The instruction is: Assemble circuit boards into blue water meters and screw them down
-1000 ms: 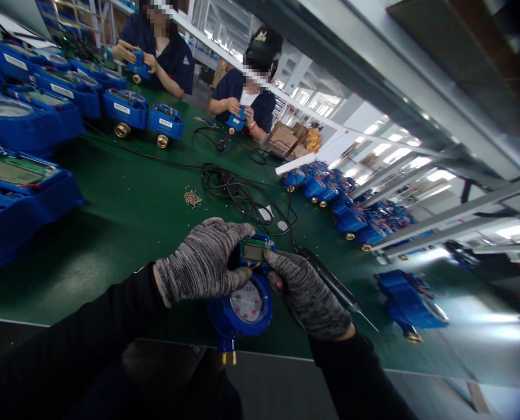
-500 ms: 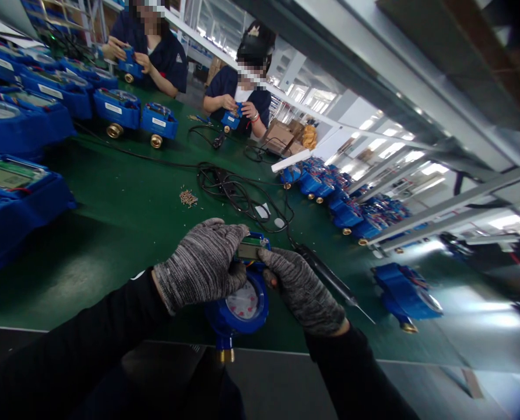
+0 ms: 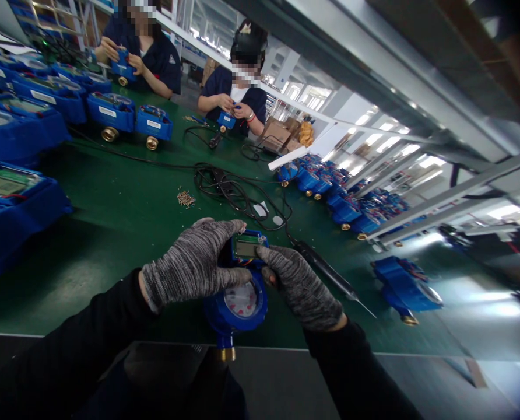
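A blue water meter (image 3: 236, 303) with a round dial and a brass threaded end lies at the front edge of the green table. At its far end a circuit board with a small display (image 3: 245, 249) sits in the open housing. My left hand (image 3: 194, 262), in a grey knit glove, grips the housing from the left, its thumb reaching over the dial's upper edge. From the right, my gloved right hand (image 3: 301, 286) holds the housing, fingertips at the display's right edge. An electric screwdriver (image 3: 325, 269) lies just beyond my right hand.
A pile of small screws (image 3: 185, 199) and tangled black cable (image 3: 218, 181) lie ahead. Several blue meters (image 3: 50, 96) stand at left, more (image 3: 351, 204) at right, and one meter (image 3: 406, 289) nearby at right. Two co-workers (image 3: 238, 87) handle meters across the table. A metal frame (image 3: 417, 99) hangs overhead.
My left hand has shifted left, its thumb and fingers spreading wider, so more of the circuit board and display shows. My right hand stays nearly in place. The view has shifted slightly.
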A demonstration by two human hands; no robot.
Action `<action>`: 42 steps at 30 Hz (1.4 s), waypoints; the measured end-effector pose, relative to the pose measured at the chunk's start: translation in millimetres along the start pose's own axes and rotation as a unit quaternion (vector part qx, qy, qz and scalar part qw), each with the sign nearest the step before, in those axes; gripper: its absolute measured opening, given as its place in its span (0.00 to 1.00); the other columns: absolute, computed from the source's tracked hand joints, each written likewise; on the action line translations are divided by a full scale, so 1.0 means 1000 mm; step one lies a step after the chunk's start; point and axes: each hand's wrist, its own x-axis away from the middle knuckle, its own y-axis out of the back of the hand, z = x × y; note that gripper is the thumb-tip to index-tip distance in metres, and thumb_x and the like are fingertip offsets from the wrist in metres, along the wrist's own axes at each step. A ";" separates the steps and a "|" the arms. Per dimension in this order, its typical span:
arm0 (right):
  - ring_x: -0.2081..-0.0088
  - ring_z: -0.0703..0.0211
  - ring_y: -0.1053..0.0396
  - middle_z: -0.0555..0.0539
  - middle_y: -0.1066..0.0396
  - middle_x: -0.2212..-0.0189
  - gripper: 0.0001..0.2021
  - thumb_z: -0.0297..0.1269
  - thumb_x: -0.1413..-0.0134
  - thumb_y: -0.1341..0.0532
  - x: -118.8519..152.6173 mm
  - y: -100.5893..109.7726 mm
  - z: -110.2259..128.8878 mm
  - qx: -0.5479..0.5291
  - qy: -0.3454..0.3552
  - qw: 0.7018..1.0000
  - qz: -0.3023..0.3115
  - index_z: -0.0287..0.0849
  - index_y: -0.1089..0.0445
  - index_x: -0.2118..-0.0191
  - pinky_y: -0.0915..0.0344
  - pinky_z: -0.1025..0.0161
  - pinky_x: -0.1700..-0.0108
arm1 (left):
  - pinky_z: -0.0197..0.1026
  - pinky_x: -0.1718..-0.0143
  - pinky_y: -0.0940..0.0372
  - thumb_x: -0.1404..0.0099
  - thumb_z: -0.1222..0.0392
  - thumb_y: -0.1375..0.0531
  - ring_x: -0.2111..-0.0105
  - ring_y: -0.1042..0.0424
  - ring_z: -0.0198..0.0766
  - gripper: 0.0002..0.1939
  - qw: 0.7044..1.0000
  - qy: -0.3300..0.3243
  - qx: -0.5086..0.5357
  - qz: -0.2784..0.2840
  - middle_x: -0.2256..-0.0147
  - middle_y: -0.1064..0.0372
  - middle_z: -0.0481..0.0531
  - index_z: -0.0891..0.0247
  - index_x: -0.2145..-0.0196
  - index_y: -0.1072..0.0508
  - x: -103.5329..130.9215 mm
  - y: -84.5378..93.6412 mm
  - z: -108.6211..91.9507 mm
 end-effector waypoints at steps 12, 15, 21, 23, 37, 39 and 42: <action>0.73 0.63 0.36 0.49 0.34 0.76 0.18 0.45 0.34 0.47 -0.001 -0.005 -0.006 -0.089 -0.077 0.993 0.005 0.41 0.27 0.68 0.33 0.60 0.64 | 0.57 0.43 0.32 0.42 0.55 0.34 0.47 0.27 0.54 0.29 0.995 -0.008 -0.061 -0.073 0.48 0.25 0.59 0.65 0.44 0.29 -0.006 -0.024 -0.002; 0.71 0.61 0.35 0.48 0.31 0.73 0.16 0.47 0.37 0.45 -0.001 -0.004 -0.004 -0.093 -0.072 0.993 -0.002 0.43 0.26 0.66 0.33 0.59 0.61 | 0.59 0.42 0.33 0.43 0.55 0.33 0.46 0.28 0.55 0.31 0.998 0.017 -0.031 -0.054 0.47 0.26 0.60 0.66 0.43 0.29 -0.006 -0.021 -0.003; 0.77 0.65 0.39 0.51 0.39 0.82 0.25 0.47 0.33 0.47 -0.012 -0.004 0.014 -0.142 -0.170 0.975 0.006 0.43 0.41 0.81 0.36 0.63 0.67 | 0.56 0.38 0.35 0.39 0.53 0.33 0.41 0.31 0.50 0.36 0.997 0.027 0.056 -0.041 0.40 0.32 0.59 0.63 0.36 0.36 0.013 0.000 0.014; 0.77 0.66 0.39 0.51 0.39 0.82 0.25 0.47 0.33 0.46 -0.012 -0.005 0.013 -0.158 -0.190 0.969 0.012 0.42 0.41 0.81 0.37 0.63 0.67 | 0.55 0.37 0.37 0.36 0.52 0.34 0.40 0.32 0.48 0.32 0.996 0.026 0.040 -0.074 0.40 0.32 0.57 0.62 0.38 0.35 0.020 0.007 0.022; 0.72 0.62 0.36 0.49 0.33 0.76 0.20 0.52 0.36 0.43 -0.004 -0.005 0.002 -0.104 -0.114 0.988 -0.012 0.41 0.27 0.69 0.34 0.61 0.64 | 0.55 0.42 0.36 0.32 0.58 0.37 0.51 0.25 0.45 0.06 0.977 -0.169 -0.101 -0.083 0.58 0.21 0.50 0.60 0.63 0.21 -0.001 0.013 0.032; 0.74 0.63 0.36 0.50 0.35 0.77 0.20 0.50 0.34 0.45 -0.004 -0.006 0.003 -0.110 -0.110 0.988 -0.002 0.41 0.28 0.71 0.35 0.61 0.64 | 0.58 0.40 0.39 0.33 0.59 0.37 0.52 0.25 0.47 0.06 0.977 -0.136 -0.147 -0.075 0.59 0.21 0.50 0.61 0.65 0.21 -0.003 0.015 0.028; 0.74 0.64 0.36 0.50 0.35 0.78 0.21 0.48 0.34 0.45 -0.006 -0.005 0.008 -0.115 -0.117 0.986 0.005 0.41 0.32 0.76 0.35 0.62 0.65 | 0.60 0.40 0.39 0.35 0.61 0.37 0.54 0.24 0.48 0.05 0.978 -0.076 -0.180 -0.071 0.61 0.21 0.53 0.63 0.68 0.22 -0.003 0.015 0.022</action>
